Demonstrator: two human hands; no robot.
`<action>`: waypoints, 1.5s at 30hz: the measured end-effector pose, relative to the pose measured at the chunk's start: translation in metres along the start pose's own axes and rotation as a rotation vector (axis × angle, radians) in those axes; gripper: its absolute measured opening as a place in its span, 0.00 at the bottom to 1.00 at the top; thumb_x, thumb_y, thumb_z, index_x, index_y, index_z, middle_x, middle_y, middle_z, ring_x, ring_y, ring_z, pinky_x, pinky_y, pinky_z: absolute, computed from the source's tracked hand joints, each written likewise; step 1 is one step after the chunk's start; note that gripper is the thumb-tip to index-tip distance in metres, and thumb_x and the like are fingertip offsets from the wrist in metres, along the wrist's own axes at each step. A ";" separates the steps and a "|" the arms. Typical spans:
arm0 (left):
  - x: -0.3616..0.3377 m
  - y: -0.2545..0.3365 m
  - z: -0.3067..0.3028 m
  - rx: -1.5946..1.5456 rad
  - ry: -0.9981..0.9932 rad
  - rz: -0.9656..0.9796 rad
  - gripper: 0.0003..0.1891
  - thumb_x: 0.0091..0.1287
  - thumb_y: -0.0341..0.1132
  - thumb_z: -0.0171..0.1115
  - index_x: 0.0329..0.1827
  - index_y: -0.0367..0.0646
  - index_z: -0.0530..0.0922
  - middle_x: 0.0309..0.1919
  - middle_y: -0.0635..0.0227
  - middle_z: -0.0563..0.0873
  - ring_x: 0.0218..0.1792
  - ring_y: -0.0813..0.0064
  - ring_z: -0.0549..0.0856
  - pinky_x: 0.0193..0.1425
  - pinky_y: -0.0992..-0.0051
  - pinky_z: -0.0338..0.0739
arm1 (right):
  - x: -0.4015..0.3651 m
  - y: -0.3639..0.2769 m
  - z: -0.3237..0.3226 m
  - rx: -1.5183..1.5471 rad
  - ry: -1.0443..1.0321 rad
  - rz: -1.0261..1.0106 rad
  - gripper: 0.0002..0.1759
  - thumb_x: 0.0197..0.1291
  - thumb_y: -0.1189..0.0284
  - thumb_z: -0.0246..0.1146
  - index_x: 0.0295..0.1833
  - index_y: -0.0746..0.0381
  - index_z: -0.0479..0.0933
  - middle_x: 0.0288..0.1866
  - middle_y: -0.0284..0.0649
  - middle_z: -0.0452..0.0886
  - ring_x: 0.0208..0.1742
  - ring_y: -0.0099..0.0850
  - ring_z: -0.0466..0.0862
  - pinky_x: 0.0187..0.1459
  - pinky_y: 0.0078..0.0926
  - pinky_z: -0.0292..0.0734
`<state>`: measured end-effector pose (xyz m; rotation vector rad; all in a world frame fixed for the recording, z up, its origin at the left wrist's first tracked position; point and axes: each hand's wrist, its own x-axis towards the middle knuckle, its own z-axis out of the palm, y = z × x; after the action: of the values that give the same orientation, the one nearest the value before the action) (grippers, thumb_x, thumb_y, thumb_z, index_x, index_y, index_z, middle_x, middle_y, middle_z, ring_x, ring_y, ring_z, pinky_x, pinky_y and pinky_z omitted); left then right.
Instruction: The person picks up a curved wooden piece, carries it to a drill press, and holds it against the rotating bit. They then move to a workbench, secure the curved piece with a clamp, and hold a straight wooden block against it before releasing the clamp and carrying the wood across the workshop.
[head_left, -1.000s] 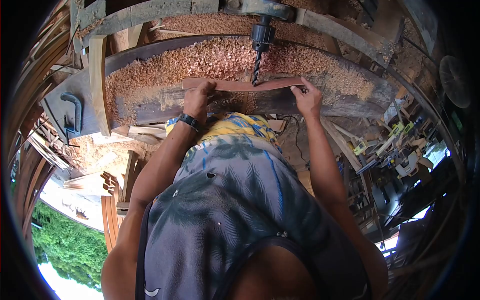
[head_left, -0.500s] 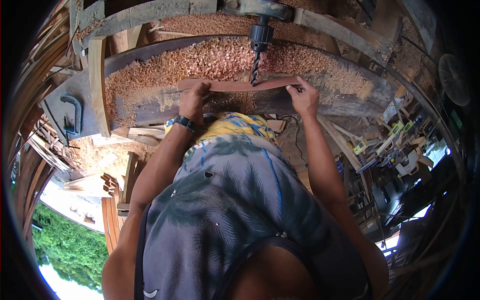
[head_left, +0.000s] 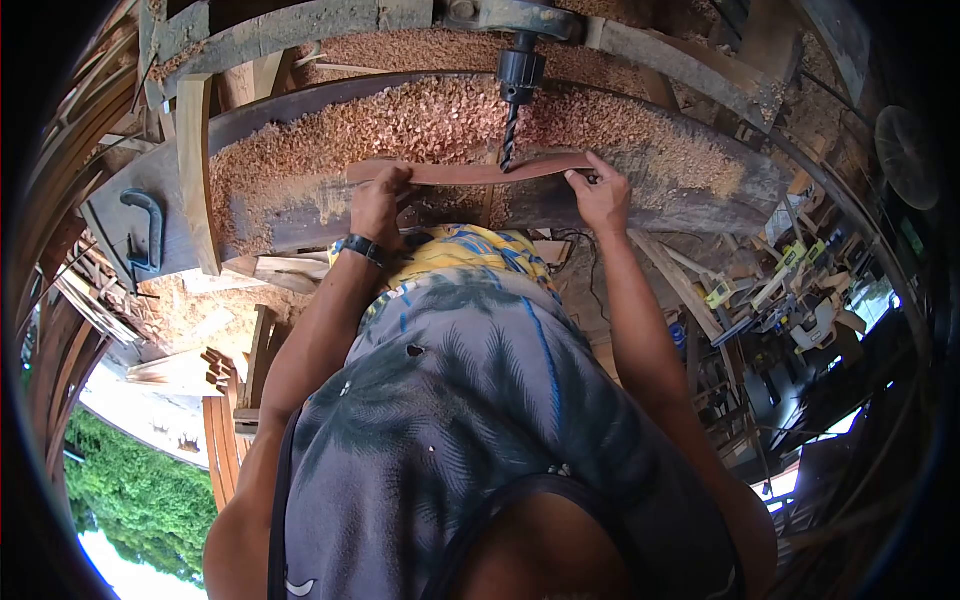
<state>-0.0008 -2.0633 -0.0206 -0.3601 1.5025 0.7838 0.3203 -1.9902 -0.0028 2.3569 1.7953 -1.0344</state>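
A thin reddish wood strip [head_left: 460, 172] lies across the bench, and both my hands hold it. My left hand [head_left: 377, 205] grips its left end, a black watch on the wrist. My right hand [head_left: 598, 195] pinches its right end. A spiral drill bit [head_left: 509, 140] in a black chuck [head_left: 521, 74] points down at the strip, its tip at or just above the wood near the middle.
Wood shavings [head_left: 400, 120] cover the dark bench [head_left: 700, 190]. An upright wooden board [head_left: 197, 165] and a black clamp [head_left: 148, 225] sit at the left. Stacked wood pieces lie lower left; yellow power tools [head_left: 790, 270] sit on the right.
Both hands have slid the strip a little to the left under the drill bit. The bit stays in place.
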 end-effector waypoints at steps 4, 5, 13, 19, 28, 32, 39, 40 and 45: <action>0.003 -0.005 -0.001 -0.026 0.001 0.019 0.14 0.64 0.32 0.58 0.45 0.27 0.79 0.42 0.56 0.82 0.42 0.62 0.85 0.53 0.64 0.83 | 0.000 0.005 0.001 0.006 0.003 -0.001 0.30 0.49 0.65 0.74 0.58 0.66 0.80 0.31 0.44 0.86 0.31 0.27 0.84 0.38 0.27 0.78; 0.004 -0.003 0.000 -0.025 -0.002 0.023 0.14 0.64 0.32 0.58 0.45 0.27 0.79 0.42 0.56 0.82 0.42 0.62 0.85 0.53 0.64 0.83 | 0.000 0.006 0.002 0.014 0.006 -0.001 0.30 0.49 0.65 0.74 0.58 0.66 0.80 0.31 0.44 0.86 0.31 0.26 0.84 0.37 0.26 0.78; 0.008 -0.005 0.009 0.047 -0.033 0.041 0.13 0.65 0.32 0.59 0.44 0.28 0.80 0.41 0.59 0.83 0.42 0.64 0.85 0.51 0.66 0.83 | 0.001 0.000 -0.008 0.083 -0.028 0.138 0.30 0.48 0.64 0.74 0.58 0.66 0.80 0.39 0.51 0.86 0.39 0.38 0.86 0.44 0.33 0.79; 0.017 -0.015 0.002 0.147 -0.125 0.110 0.12 0.65 0.32 0.60 0.44 0.30 0.81 0.41 0.60 0.84 0.42 0.67 0.84 0.51 0.67 0.84 | 0.002 0.006 -0.009 0.053 -0.019 0.105 0.30 0.48 0.65 0.73 0.58 0.65 0.80 0.37 0.49 0.86 0.37 0.37 0.86 0.42 0.33 0.80; 0.011 -0.008 0.005 0.002 -0.046 -0.001 0.14 0.66 0.34 0.60 0.46 0.29 0.80 0.42 0.57 0.83 0.43 0.66 0.85 0.50 0.68 0.84 | -0.001 -0.002 -0.013 0.047 -0.040 0.130 0.30 0.49 0.65 0.74 0.59 0.65 0.80 0.37 0.49 0.87 0.37 0.36 0.87 0.41 0.33 0.80; 0.010 -0.008 0.001 0.006 -0.034 0.014 0.14 0.67 0.34 0.59 0.47 0.29 0.79 0.43 0.58 0.83 0.43 0.65 0.84 0.50 0.66 0.84 | -0.005 -0.015 -0.019 0.075 -0.055 0.139 0.30 0.48 0.66 0.75 0.58 0.66 0.80 0.36 0.48 0.87 0.36 0.35 0.87 0.40 0.32 0.80; 0.011 -0.003 -0.020 -0.051 -0.016 -0.001 0.11 0.67 0.32 0.59 0.45 0.32 0.79 0.41 0.62 0.81 0.44 0.66 0.83 0.50 0.64 0.84 | -0.011 -0.023 -0.010 -0.004 -0.072 0.089 0.31 0.48 0.64 0.75 0.57 0.67 0.81 0.36 0.49 0.87 0.37 0.38 0.87 0.42 0.33 0.80; 0.014 -0.003 -0.025 -0.046 -0.022 0.019 0.11 0.67 0.32 0.59 0.45 0.32 0.79 0.39 0.63 0.81 0.44 0.67 0.83 0.50 0.64 0.84 | -0.011 -0.024 -0.006 -0.002 -0.068 0.086 0.31 0.48 0.64 0.75 0.57 0.67 0.81 0.36 0.49 0.87 0.37 0.38 0.87 0.42 0.33 0.80; 0.015 0.000 -0.042 -0.088 0.005 0.065 0.11 0.68 0.32 0.58 0.45 0.32 0.78 0.36 0.65 0.78 0.43 0.67 0.83 0.51 0.63 0.84 | -0.017 -0.044 -0.001 0.056 -0.102 0.078 0.29 0.47 0.62 0.75 0.53 0.68 0.82 0.37 0.52 0.87 0.39 0.42 0.88 0.44 0.33 0.80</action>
<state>-0.0337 -2.0870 -0.0387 -0.3810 1.4929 0.9033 0.2807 -1.9895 0.0227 2.3375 1.6472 -1.1871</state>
